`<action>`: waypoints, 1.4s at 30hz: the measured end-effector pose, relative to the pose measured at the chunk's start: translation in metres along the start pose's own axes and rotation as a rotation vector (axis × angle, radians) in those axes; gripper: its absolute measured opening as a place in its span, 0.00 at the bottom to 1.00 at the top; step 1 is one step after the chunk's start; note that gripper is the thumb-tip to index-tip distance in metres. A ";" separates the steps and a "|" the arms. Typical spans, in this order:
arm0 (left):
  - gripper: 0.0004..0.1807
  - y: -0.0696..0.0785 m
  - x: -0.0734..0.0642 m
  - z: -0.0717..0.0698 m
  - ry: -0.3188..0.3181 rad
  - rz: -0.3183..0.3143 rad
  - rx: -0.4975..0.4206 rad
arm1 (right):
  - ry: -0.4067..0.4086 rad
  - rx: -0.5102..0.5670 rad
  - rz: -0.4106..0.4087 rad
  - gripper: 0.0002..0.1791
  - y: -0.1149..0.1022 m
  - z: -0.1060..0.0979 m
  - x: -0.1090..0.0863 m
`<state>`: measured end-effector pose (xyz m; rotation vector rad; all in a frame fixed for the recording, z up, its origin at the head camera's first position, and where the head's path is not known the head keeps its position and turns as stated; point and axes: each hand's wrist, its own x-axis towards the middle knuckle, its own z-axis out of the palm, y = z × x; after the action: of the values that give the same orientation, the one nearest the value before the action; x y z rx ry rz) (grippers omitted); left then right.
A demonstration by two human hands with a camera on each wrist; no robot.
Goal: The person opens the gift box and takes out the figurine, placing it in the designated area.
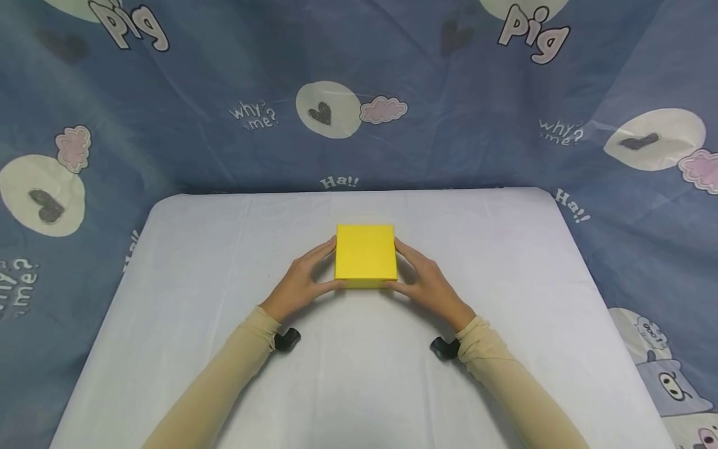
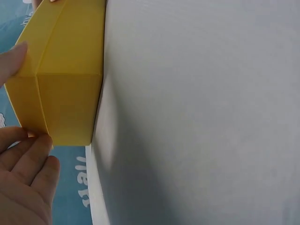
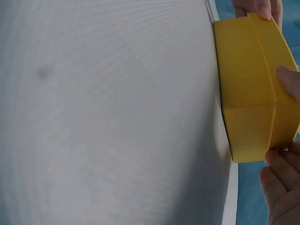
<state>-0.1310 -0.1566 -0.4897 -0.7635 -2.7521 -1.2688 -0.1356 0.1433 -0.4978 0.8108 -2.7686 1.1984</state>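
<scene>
A square yellow box with a lid sits on the white-covered table, its flat top facing up. My left hand grips its left side, thumb at the near left corner and fingers toward the far one. On the opposite side my right hand holds it the same way. Both wrist views show a seam round the box, where the lid meets the lower part. Thumb and fingertips of each hand lie on the lid's side. The box's underside is hidden.
White cloth covers the table, which has rounded far corners. A blue printed curtain hangs behind it and along both sides. Dark wrist camera mounts stick out inward from the beige sleeves.
</scene>
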 end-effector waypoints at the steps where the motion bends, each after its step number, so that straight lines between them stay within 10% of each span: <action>1: 0.51 0.000 0.000 0.000 0.002 -0.003 0.001 | 0.002 0.001 -0.003 0.52 0.000 0.000 0.000; 42: 0.53 0.021 0.005 -0.021 0.061 0.022 0.011 | 0.109 0.006 -0.102 0.50 -0.022 -0.021 0.010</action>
<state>-0.1302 -0.1581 -0.4600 -0.7400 -2.6927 -1.2503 -0.1381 0.1403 -0.4656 0.8484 -2.6050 1.1959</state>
